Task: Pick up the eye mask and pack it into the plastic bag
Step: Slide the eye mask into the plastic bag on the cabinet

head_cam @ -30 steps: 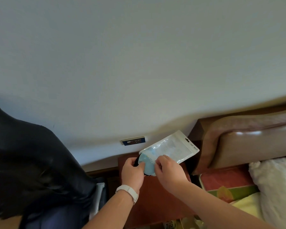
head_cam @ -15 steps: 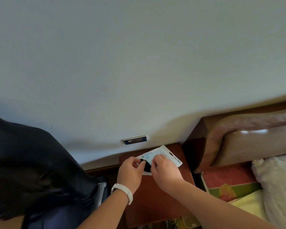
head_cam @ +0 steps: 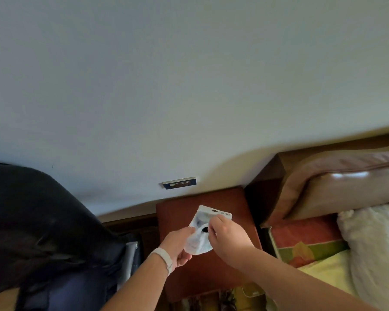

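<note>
A clear plastic bag (head_cam: 203,218) with a white header strip is held above the red-brown nightstand (head_cam: 177,212). The pale blue eye mask (head_cam: 197,244) sticks out of the bag's lower end, and a bit of its black strap shows at the opening. My left hand (head_cam: 179,248), with a white wristband, pinches the mask and the bag's lower left edge. My right hand (head_cam: 228,236) grips the bag's right side near the opening. How much of the mask sits inside the bag is hard to tell through the blur.
A white wall fills the upper view, with a dark socket plate (head_cam: 179,182) just above the nightstand. A brown padded headboard (head_cam: 337,187) and a bed with white and yellow bedding (head_cam: 368,254) lie at the right. A dark shiny object (head_cam: 32,232) stands at the left.
Both hands have lowered with the bag, which has turned so its header points up and away. The pale blue mask now hangs out of the bag's lower end.
</note>
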`<state>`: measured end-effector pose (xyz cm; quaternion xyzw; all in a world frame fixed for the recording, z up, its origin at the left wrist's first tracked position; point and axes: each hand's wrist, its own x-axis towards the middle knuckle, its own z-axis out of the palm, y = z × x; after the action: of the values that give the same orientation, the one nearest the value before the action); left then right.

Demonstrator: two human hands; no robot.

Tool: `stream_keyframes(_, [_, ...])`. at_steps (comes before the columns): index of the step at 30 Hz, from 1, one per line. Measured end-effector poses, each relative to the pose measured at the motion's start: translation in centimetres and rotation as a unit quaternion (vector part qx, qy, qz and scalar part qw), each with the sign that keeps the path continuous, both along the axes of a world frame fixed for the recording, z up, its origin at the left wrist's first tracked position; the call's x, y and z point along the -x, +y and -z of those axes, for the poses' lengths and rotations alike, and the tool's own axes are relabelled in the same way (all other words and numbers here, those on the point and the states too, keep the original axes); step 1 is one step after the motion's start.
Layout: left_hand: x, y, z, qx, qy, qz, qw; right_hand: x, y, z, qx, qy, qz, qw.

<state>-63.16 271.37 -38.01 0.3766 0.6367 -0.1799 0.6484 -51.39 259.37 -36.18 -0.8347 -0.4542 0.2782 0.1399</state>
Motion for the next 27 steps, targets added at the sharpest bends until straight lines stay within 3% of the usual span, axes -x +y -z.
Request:
stream_keyframes(2, [-0.1, 0.4, 0.1, 0.01, 0.01, 0.091, 0.996, -0.2, -0.2, 0.1, -0.01, 0.006, -0.016, 1.0])
stream_keyframes(6, [-0.5, 0.8, 0.1, 0.026, -0.001, 0.18, 0.983, -0.3, -0.6, 0.5, 0.005, -0.025, -0.075, 0.997])
stream_keyframes(14, [-2.7, 0.5, 1.5, -0.126, -0.044, 0.298, 0.945, -0.7, -2.5, 1.6, -0.021, -0.009, -0.048, 0.999])
stream_keyframes(19, [-3.0, 1.1, 2.3, -0.169, -0.086, 0.306, 0.933, -1.4, -3.7, 2.9, -0.016, 0.071, -0.018, 0.997])
stream_keyframes(22, [-2.9, 1.4, 2.4, -0.213, -0.093, 0.34, 0.911, -2.0, -3.7, 3.4, 0.004, 0.145, 0.032, 0.989])
stream_keyframes(27, [-2.3, 2.2, 1.1, -0.264, -0.149, 0.406, 0.862, -4.6, -2.3, 5.3, -0.021, 0.187, 0.192, 0.963])
